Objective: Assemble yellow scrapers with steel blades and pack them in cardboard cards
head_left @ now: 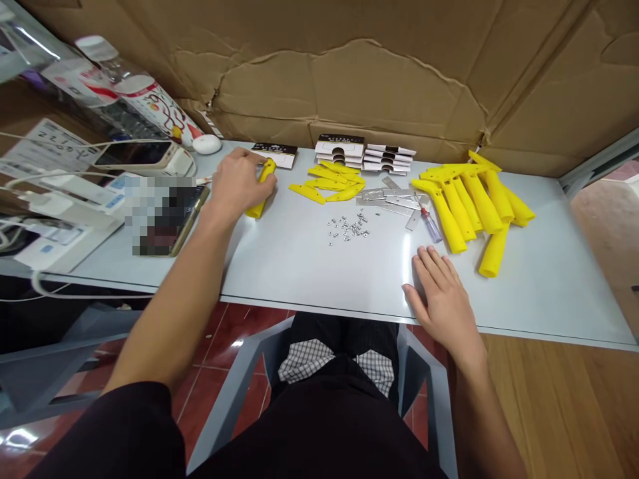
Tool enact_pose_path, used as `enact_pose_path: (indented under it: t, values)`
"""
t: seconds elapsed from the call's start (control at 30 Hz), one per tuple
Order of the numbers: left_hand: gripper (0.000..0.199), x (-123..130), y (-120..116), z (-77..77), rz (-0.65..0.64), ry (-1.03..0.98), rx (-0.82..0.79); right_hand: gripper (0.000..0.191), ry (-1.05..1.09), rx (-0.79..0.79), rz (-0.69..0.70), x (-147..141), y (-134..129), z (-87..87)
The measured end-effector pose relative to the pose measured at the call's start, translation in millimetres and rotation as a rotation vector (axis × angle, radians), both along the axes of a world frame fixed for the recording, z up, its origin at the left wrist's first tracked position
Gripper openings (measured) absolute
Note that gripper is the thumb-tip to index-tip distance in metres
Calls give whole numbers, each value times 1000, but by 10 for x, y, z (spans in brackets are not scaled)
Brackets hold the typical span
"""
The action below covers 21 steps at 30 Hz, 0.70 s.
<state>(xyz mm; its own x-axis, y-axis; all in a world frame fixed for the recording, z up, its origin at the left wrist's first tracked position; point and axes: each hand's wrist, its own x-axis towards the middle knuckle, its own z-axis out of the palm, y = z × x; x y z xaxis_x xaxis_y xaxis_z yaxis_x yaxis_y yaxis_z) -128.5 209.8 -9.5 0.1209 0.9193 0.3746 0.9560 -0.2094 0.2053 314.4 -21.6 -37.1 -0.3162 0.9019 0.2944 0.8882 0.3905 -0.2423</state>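
My left hand (236,182) is closed around a yellow plastic handle (257,209) on the left part of the table; the fingers cover some of it. My right hand (442,297) lies flat on the tabletop near its front edge, fingers stretched out and holding nothing. Just beyond its fingertips lies a small screwdriver (431,225) with a clear handle. Several more yellow plastic handles (452,216) are heaped to the right. Thin flat yellow pieces (307,193), metal strips (402,201) and a scatter of small screws or nuts (355,228) lie between my hands.
Black-and-white cards (339,148) are stacked at the back of the grey table (309,279), against a cardboard wall (349,73). On the left are a phone (186,223), a white mouse-like object (206,144), bottles (150,106), boxes and white cables. A chair (234,392) stands beneath me.
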Motion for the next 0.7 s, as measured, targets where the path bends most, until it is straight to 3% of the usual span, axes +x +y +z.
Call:
enact_pose_path:
  t: [0.1, 0.3, 0.4, 0.6, 0.7]
  values:
    - [39, 221, -197, 161, 69, 5, 45, 59, 0, -8, -7, -16, 0, 14]
    - [34, 909, -637, 445, -185, -30, 63, 55, -46, -45, 17, -10, 39, 166]
    - [35, 1180, -673, 415, -290, -16, 13, 49, -65, -46, 11, 59, 159, 326]
    - [34, 1355, -600, 202, -326, 22, -1, 41, -247, 41, -439, 237, 550, 574]
    - [33, 1324, -599, 138, -334, -51, 4, 42, -319, -59, -530, 273, 680, 591]
